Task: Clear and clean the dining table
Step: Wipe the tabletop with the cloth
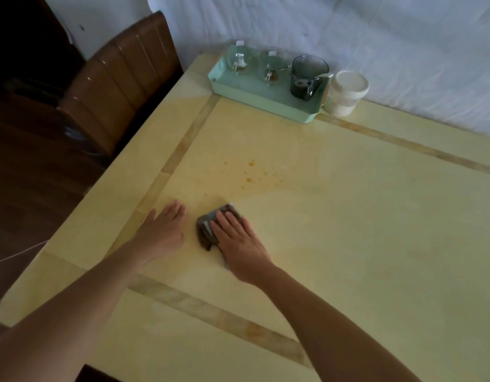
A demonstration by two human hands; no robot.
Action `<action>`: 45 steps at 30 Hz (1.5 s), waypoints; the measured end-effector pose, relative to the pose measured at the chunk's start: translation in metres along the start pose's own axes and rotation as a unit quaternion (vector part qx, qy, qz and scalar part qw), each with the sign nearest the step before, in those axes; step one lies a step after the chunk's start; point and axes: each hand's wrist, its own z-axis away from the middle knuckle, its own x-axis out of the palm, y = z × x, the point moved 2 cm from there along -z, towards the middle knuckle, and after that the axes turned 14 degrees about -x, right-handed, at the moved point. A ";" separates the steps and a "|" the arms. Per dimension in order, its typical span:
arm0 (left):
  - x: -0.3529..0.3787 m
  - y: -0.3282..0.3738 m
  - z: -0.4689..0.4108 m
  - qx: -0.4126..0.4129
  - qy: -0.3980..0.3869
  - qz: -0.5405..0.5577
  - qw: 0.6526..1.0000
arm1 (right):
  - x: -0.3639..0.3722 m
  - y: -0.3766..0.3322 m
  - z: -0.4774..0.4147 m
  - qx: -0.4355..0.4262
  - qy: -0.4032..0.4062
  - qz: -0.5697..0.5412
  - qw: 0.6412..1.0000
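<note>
While both palms press down on the tabletop, here is the lineup from the left:

Chair (120, 78): brown, ribbed back, tucked against the table's left edge at about ten o'clock from the hands.

Left hand (162, 230): flat and fully spread on the bare surface, fingers pointing toward twelve o'clock, gripping nothing, just beside the cloth.

Cloth (210, 230): dark grey and bunched, lying on the table at three o'clock from the left hand.

Right hand (238, 244): flat with fingers extended, palm pushing down on the cloth, not curled around it.

Stains (250, 172): orange specks scattered on the table at twelve o'clock from the cloth, apart from it.

Table (376, 244): pale yellow with darker inlaid strips.

Tray (263, 97): mint green, far corner at one o'clock, carrying two clear glass cups (255, 64) and a dark glass mug (307, 77).

White jar (347, 92): touching the tray's right end.
</note>
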 end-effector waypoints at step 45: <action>-0.046 0.038 -0.056 -0.101 0.099 0.040 0.989 | -0.074 0.288 0.002 0.390 0.138 -0.020 0.910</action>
